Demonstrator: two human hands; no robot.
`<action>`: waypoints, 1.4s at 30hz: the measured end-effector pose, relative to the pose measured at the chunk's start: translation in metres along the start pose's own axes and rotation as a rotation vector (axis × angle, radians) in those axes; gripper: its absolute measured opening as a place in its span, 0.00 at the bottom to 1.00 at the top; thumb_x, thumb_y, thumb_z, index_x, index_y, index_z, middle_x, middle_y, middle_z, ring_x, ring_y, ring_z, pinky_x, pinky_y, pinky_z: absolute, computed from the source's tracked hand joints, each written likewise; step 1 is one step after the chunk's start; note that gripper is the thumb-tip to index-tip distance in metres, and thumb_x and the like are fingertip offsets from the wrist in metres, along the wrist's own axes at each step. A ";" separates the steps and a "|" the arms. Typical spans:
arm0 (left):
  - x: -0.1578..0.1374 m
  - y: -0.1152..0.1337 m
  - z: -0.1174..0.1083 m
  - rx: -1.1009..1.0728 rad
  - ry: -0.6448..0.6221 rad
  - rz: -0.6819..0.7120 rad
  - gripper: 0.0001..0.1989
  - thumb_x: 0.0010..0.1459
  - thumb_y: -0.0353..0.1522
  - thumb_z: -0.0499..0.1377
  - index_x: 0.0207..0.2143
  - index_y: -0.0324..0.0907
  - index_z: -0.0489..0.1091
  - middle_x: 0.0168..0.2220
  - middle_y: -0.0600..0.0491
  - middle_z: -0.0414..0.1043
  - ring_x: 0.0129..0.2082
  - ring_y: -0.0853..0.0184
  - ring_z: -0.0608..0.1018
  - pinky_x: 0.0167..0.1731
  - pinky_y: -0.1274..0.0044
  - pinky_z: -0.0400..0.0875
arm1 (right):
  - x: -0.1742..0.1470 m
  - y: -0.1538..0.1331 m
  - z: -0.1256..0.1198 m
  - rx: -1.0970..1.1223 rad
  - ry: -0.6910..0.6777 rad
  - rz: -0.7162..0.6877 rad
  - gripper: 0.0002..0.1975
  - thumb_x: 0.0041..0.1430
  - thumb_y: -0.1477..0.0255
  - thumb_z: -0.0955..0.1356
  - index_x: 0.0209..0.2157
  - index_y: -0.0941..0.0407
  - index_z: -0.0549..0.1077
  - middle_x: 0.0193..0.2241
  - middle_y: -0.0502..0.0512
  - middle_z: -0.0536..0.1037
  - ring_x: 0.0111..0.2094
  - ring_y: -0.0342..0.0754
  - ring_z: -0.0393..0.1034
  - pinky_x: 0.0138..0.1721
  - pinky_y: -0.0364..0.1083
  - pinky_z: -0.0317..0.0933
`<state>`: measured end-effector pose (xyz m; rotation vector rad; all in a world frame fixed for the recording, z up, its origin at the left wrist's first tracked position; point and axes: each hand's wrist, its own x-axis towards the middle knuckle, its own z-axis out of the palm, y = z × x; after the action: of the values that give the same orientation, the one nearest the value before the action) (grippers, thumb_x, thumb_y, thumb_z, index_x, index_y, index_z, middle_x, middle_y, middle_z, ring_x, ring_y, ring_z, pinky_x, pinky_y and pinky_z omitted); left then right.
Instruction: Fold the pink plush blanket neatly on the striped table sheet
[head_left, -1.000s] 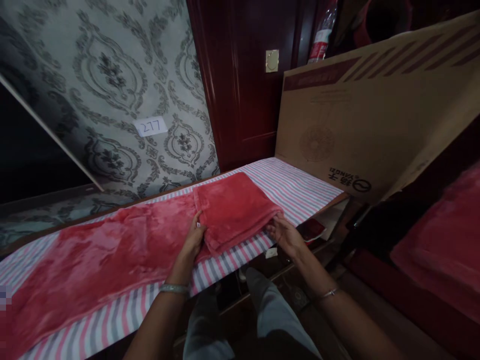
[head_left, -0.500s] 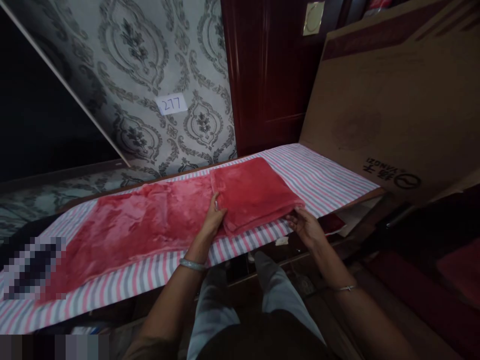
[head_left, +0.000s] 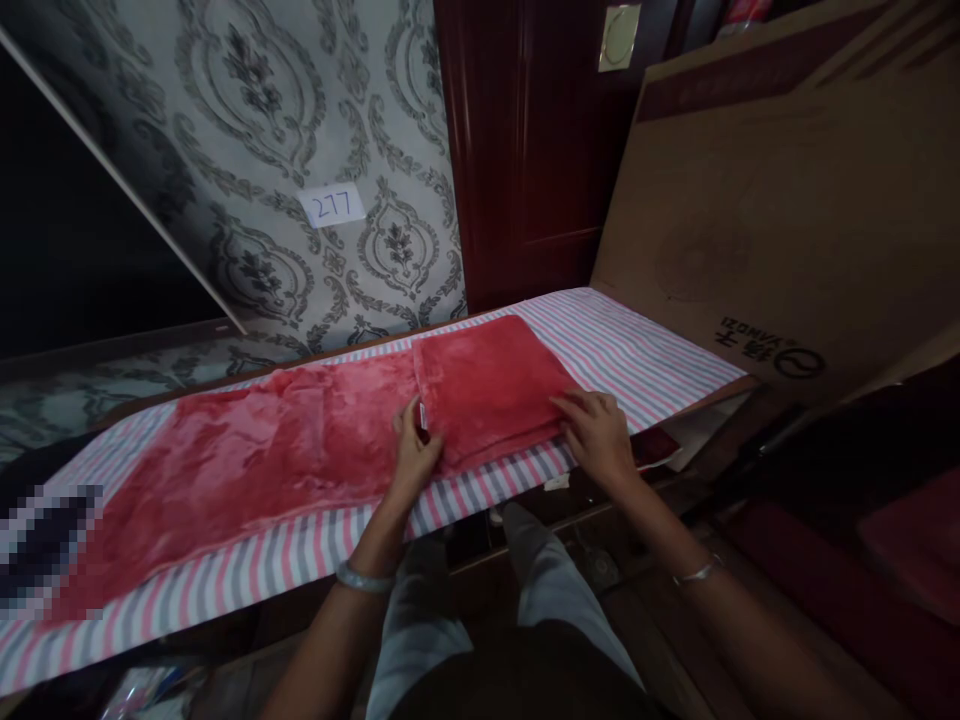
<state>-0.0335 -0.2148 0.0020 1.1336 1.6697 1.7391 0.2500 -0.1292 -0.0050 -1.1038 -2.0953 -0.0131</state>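
Note:
A red plush blanket (head_left: 247, 460) lies lengthwise over a striped cloth, its right end folded back into a smooth, flat panel. At the left edge of that panel, my left hand (head_left: 414, 452) is closed with thumb and forefinger on the fabric, by a small white label (head_left: 422, 415). My right hand (head_left: 602, 435) is at the panel's near right corner. Its fingertips reach over the top of the fabric and its fingers are bent around the edge. The part of the blanket under both hands is hidden.
The pink, grey and white striped cloth (head_left: 637, 350) covers a long narrow table. A large cardboard box (head_left: 765, 200) stands at the right end. Behind are a patterned wall with a paper (head_left: 333, 205) marked 277 and a dark red door (head_left: 525, 150). A dark screen (head_left: 82, 220) is at left.
My right hand has moved from the corner's underside onto the top of the folded panel. My left hand has slid slightly down its left edge. The view has shifted a little.

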 end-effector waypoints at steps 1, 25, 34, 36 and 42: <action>-0.006 0.002 -0.001 0.107 -0.016 0.077 0.34 0.40 0.25 0.68 0.54 0.45 0.71 0.59 0.45 0.63 0.64 0.51 0.63 0.64 0.62 0.58 | 0.005 0.001 0.002 -0.054 -0.055 -0.029 0.20 0.60 0.75 0.63 0.52 0.53 0.76 0.54 0.61 0.74 0.52 0.59 0.62 0.48 0.55 0.58; -0.036 -0.007 -0.033 0.905 -0.453 0.746 0.16 0.65 0.30 0.54 0.54 0.43 0.69 0.52 0.43 0.71 0.53 0.57 0.72 0.52 0.62 0.71 | -0.012 -0.024 0.018 0.117 0.032 -0.367 0.15 0.64 0.70 0.66 0.51 0.55 0.76 0.47 0.60 0.79 0.49 0.56 0.67 0.51 0.55 0.58; -0.029 0.004 -0.027 0.455 -0.385 0.411 0.14 0.55 0.26 0.58 0.44 0.43 0.74 0.51 0.46 0.70 0.53 0.59 0.74 0.53 0.66 0.71 | 0.003 -0.089 0.051 0.137 -0.254 -0.324 0.21 0.62 0.75 0.66 0.56 0.54 0.72 0.51 0.61 0.76 0.48 0.56 0.65 0.46 0.54 0.60; -0.022 0.005 -0.026 0.189 -0.317 0.177 0.14 0.48 0.26 0.61 0.40 0.42 0.74 0.47 0.46 0.72 0.49 0.58 0.76 0.50 0.66 0.72 | 0.006 -0.090 0.055 0.167 -0.236 -0.286 0.18 0.61 0.77 0.65 0.52 0.54 0.75 0.47 0.60 0.77 0.46 0.55 0.65 0.46 0.53 0.60; 0.017 0.005 -0.014 -0.471 -0.079 -0.467 0.20 0.43 0.28 0.64 0.41 0.43 0.66 0.29 0.57 0.72 0.23 0.68 0.76 0.29 0.75 0.73 | 0.009 -0.092 0.059 0.232 -0.136 -0.236 0.17 0.59 0.80 0.64 0.47 0.55 0.77 0.43 0.59 0.77 0.44 0.54 0.66 0.45 0.51 0.60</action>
<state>-0.0534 -0.2097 0.0123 0.5371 1.2499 1.6283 0.1448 -0.1608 -0.0120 -0.7335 -2.2709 0.1914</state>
